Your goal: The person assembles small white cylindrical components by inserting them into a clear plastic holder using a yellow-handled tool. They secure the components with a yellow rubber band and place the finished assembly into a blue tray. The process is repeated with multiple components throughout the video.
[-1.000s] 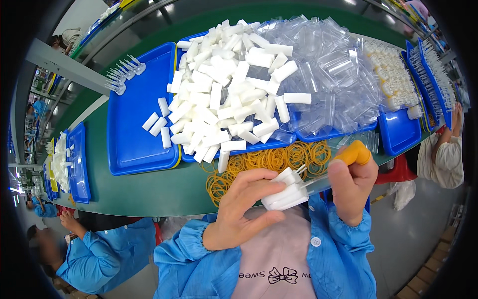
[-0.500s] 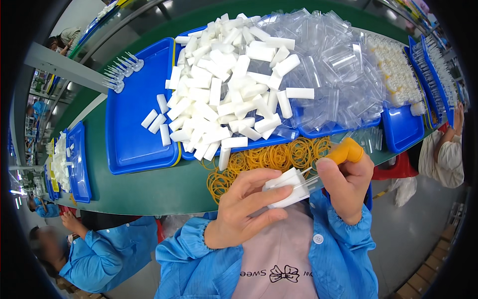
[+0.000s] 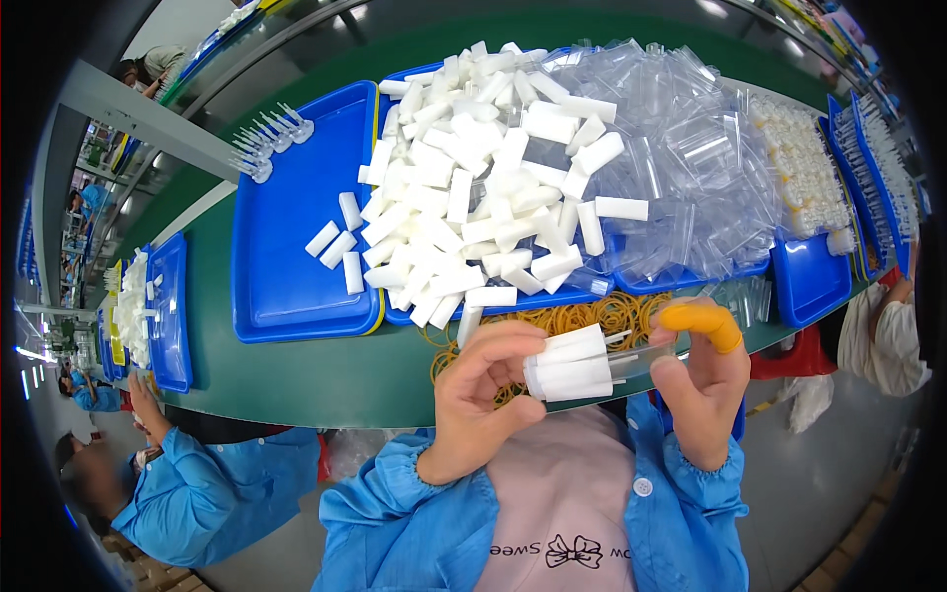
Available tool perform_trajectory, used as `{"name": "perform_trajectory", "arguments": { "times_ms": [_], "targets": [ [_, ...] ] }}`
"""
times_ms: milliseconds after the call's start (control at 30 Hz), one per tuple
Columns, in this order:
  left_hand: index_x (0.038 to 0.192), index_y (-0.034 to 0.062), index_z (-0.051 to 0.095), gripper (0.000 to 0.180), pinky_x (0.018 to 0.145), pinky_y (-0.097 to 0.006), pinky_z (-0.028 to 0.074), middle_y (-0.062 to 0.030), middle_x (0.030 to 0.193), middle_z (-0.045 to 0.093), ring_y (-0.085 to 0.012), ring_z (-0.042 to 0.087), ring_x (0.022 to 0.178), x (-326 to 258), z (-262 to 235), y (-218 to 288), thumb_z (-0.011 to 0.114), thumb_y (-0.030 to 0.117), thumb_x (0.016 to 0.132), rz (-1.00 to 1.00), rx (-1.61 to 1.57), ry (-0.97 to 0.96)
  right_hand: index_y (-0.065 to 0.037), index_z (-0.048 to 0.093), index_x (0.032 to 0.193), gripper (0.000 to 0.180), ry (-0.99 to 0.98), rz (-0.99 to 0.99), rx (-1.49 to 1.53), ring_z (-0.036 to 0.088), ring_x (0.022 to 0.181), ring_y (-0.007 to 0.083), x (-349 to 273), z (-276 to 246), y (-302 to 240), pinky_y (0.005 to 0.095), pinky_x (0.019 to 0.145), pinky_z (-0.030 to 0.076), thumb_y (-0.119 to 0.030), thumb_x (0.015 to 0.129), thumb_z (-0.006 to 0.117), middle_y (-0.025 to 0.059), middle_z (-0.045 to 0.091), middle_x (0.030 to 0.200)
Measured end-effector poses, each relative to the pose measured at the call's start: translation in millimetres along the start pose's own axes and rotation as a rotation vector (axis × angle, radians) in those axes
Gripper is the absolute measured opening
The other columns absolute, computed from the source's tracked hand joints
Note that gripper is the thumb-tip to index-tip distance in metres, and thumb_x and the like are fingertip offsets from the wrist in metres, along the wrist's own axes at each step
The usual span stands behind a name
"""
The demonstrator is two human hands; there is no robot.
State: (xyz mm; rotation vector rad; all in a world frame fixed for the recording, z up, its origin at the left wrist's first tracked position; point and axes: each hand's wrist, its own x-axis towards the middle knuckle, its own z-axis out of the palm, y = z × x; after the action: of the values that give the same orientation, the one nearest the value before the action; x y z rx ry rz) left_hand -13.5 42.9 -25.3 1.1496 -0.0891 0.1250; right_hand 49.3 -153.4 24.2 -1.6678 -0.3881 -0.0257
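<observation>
A bundle of white foam blocks [image 3: 572, 367] is held level in front of my chest, with thin pale stems sticking out at its right end. My left hand [image 3: 483, 390] grips its left end between thumb and fingers. At the right end, my right hand [image 3: 705, 385], its index finger in an orange finger cot [image 3: 702, 323], pinches a clear plastic piece [image 3: 643, 361] that reaches the blocks. How far the plastic wraps the bundle is hard to make out. Just beyond my hands lie orange rubber bands [image 3: 621, 314], partly hidden.
Heaped on blue trays are white foam blocks [image 3: 444, 197] and clear plastic pieces [image 3: 681, 168]. A blue tray [image 3: 286, 276] at left bears stemmed clear parts [image 3: 271, 141]. Small clear parts [image 3: 804, 148] fill the right side. A co-worker in blue [image 3: 212, 493] sits at left.
My left fingers have shifted from across the blocks to their left end. My right hand has drawn back slightly from the stems, its index finger straighter. The whole view has shifted slightly.
</observation>
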Motion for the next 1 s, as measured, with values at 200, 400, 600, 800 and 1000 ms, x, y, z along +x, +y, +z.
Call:
{"name": "perform_trajectory", "arguments": {
  "times_ms": [200, 400, 600, 800, 1000],
  "targets": [
    [0.12, -0.002, 0.048, 0.043, 0.095, -0.033, 0.043, -0.0093, 0.121, 0.046, -0.0189, 0.054, 0.11, 5.6, 4.6, 20.3, 0.066, 0.0, 0.081, -0.259, -0.177, 0.032, -0.003, 0.057, 0.09, 0.022, 0.003, 0.066, 0.175, 0.05, 0.107, 0.0266, 1.7, -4.6, 7.2, 0.0395, 0.094, 0.035, 0.0, 0.069, 0.065, 0.0077, 0.056, 0.089],
    [0.118, -0.0024, 0.048, 0.043, 0.096, -0.034, 0.043, -0.0095, 0.118, 0.048, -0.02, 0.054, 0.109, 2.8, -0.5, 10.6, 0.067, -0.002, 0.079, -0.181, -0.134, -0.063, -0.003, 0.058, 0.087, 0.021, -0.039, 0.076, 0.207, 0.048, 0.113, 0.0305, 0.1, -1.3, 7.1, 0.0417, 0.096, 0.034, 0.0, 0.068, 0.066, 0.0077, 0.057, 0.089],
    [0.111, -0.0043, 0.053, 0.038, 0.094, -0.035, 0.045, -0.0103, 0.111, 0.049, -0.02, 0.055, 0.106, 0.0, 9.1, 11.4, 0.069, -0.003, 0.076, -0.172, -0.146, -0.026, -0.001, 0.059, 0.085, 0.02, -0.032, 0.055, 0.145, 0.048, 0.114, 0.0325, -10.0, 10.0, 1.9, 0.0423, 0.095, 0.034, -0.001, 0.067, 0.068, 0.0078, 0.056, 0.09],
    [0.113, -0.0038, 0.053, 0.041, 0.094, -0.035, 0.045, -0.0096, 0.111, 0.049, -0.02, 0.054, 0.107, -0.7, 10.1, 5.6, 0.069, -0.004, 0.075, -0.166, -0.125, -0.033, -0.002, 0.06, 0.087, 0.021, 0.001, 0.033, 0.176, 0.048, 0.114, 0.0336, -17.5, 15.2, 10.7, 0.0437, 0.093, 0.036, -0.004, 0.069, 0.07, 0.0087, 0.057, 0.094],
    [0.126, -0.0024, 0.044, 0.054, 0.094, -0.035, 0.044, -0.0086, 0.118, 0.049, -0.0219, 0.053, 0.11, 0.5, 6.9, 8.0, 0.065, -0.007, 0.076, -0.171, -0.162, 0.043, -0.002, 0.062, 0.1, 0.035, -0.117, -0.077, -0.124, 0.05, 0.112, 0.0313, -3.3, -14.4, 0.3, 0.0407, 0.094, 0.038, -0.008, 0.068, 0.073, 0.0138, 0.059, 0.109]
  ]
}}
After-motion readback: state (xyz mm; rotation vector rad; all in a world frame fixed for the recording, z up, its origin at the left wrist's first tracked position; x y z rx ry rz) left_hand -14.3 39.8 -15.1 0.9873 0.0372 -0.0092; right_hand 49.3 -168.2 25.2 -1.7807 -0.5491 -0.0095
